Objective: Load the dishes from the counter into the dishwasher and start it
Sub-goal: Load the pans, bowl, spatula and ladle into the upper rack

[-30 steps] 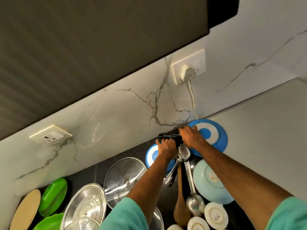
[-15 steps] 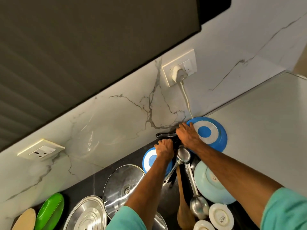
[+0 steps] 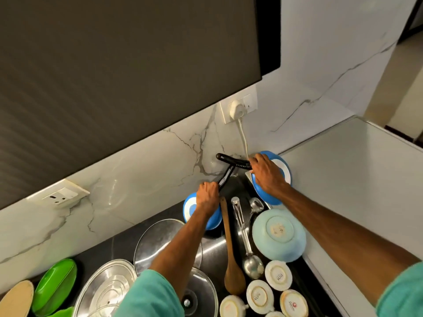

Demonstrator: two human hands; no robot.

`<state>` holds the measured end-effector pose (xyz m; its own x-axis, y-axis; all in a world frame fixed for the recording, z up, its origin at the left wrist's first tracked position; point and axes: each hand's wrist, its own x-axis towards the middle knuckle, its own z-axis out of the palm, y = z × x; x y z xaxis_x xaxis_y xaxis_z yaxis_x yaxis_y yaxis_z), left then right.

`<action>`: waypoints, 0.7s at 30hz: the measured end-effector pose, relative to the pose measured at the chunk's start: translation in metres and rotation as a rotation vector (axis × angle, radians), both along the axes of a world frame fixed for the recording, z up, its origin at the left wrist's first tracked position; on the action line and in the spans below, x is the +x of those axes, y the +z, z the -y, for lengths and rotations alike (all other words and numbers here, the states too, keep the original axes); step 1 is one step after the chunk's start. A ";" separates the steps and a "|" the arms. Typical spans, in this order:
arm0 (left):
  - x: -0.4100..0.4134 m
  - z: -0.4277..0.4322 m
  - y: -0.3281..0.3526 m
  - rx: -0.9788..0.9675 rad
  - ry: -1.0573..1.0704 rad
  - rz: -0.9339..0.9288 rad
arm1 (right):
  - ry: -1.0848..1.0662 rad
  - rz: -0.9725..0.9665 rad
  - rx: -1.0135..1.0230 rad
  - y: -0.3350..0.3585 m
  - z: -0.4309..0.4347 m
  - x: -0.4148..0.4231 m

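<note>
Kitchen counter [image 3: 123, 244] seen from above, black, crowded with upturned dishes. Both bare hands reaching to the far back corner by the marble wall [image 3: 146, 179].

Left hand [image 3: 207, 196] closed around the lower handle of black tongs [image 3: 230, 167]; right hand [image 3: 266, 171] closed on the other handle, up near the wall. The two handles spread wide apart, in a T shape, lifted clear of the counter.

Just under the right hand, a blue bowl [image 3: 283, 179] leaning against the wall. Under the left wrist, a second blue bowl [image 3: 211, 221], face down. Nearer: a wooden spoon [image 3: 231, 255], a steel ladle [image 3: 246, 243], a pale blue bowl [image 3: 278, 234], several small white cups [image 3: 278, 274], steel lids [image 3: 107, 287], green plates [image 3: 53, 284]. Dishwasher not in view; everything seemingly waiting to be loaded.

Possible trouble: a white power cord [image 3: 243, 138] hanging from the wall socket [image 3: 238, 108] right beside the right hand, easy to snag while lifting. Leaning bowl likely to slide or topple if the wrist nudges it. Spread tongs awkward to carry; a swinging handle could knock the bowls below.

Compared with a second ago: tongs then folded together and low between the hands, now opened wide and raised. Hands further apart. Steel ladle and spoon, then partly covered by the hands, now fully exposed. Camera tilted further right, revealing more of the white worktop [image 3: 357, 179].
</note>
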<state>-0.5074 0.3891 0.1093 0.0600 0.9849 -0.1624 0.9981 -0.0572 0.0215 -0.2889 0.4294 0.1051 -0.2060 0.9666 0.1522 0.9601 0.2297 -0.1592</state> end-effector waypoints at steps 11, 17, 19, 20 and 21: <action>0.008 0.025 0.043 0.249 -0.008 0.107 | -0.033 -0.332 0.080 0.023 0.055 0.039; 0.022 0.037 0.054 0.289 -0.042 0.135 | -0.031 -0.374 0.122 0.023 0.063 0.045; 0.029 0.039 0.057 0.301 -0.052 0.142 | -0.020 -0.385 0.134 0.026 0.065 0.045; 0.032 0.041 0.058 0.303 -0.058 0.137 | -0.014 -0.389 0.136 0.027 0.067 0.045; 0.036 0.042 0.058 0.304 -0.066 0.129 | -0.007 -0.396 0.141 0.028 0.069 0.045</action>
<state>-0.4718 0.3472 0.1676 0.1265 0.9803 0.1518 0.9821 -0.1453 0.1198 -0.2436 0.3603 0.1331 -0.0981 0.9320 0.3491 0.8328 0.2689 -0.4839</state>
